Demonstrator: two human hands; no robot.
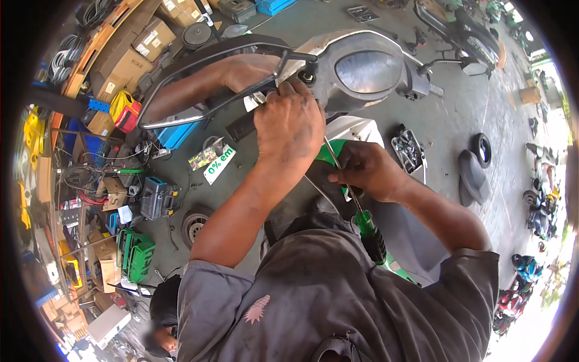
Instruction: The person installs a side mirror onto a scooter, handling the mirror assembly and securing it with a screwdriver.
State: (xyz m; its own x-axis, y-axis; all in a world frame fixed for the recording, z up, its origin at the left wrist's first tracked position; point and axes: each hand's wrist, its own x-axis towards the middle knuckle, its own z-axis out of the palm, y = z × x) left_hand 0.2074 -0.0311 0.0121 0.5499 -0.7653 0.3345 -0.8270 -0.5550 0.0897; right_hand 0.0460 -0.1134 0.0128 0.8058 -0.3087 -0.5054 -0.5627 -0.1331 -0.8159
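My left hand is closed over the left side of a scooter's handlebar, just below the mirror stem. Its fingertips and whatever they grip are hidden. Beside it, a black handlebar grip pokes out. A long screwdriver with a green and black handle slants between my arms, handle toward my body. My right hand has its fingers closed at the shaft, over a green and white panel. The grey dashboard lies ahead. A large black-framed mirror at the left seems to reflect a forearm.
Shelving with cardboard boxes, a green crate and a grey-blue toolbox line the left. A person is low at the lower left. A parts tray, a tire and a scooter seat lie right.
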